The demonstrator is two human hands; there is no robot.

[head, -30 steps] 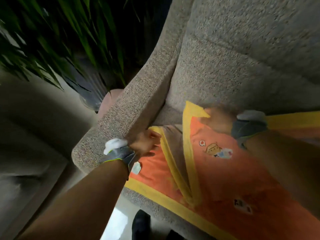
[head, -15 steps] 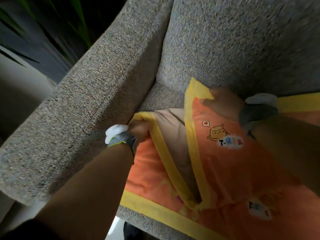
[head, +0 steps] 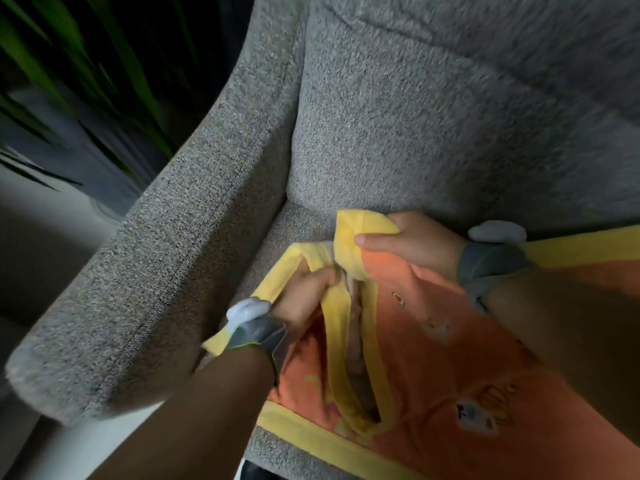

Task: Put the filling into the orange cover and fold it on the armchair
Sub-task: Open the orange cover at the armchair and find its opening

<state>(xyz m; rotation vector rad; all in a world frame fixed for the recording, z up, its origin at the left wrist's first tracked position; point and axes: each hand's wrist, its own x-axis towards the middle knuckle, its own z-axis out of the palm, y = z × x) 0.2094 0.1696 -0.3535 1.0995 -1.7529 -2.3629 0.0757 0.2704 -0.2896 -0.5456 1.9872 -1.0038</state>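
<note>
The orange cover [head: 433, 368] with yellow borders lies spread on the seat of the grey armchair [head: 398, 116]. A slit opening runs down its left part, and pale filling [head: 356, 344] shows inside it. My left hand [head: 304, 299] grips the left yellow flap of the opening. My right hand [head: 415, 242] pinches the upper yellow corner of the right flap, against the chair's backrest. Both wrists wear grey bands with white pieces.
The armchair's thick left armrest [head: 166, 271] rises beside my left hand. A green leafy plant [head: 86, 71] stands beyond the armrest at the upper left. Pale floor [head: 41, 244] shows at the far left, below the armrest.
My left hand moved inward and closed on the left yellow flap, narrowing the opening. My right hand kept the top corner. The view shifted closer to the seat.
</note>
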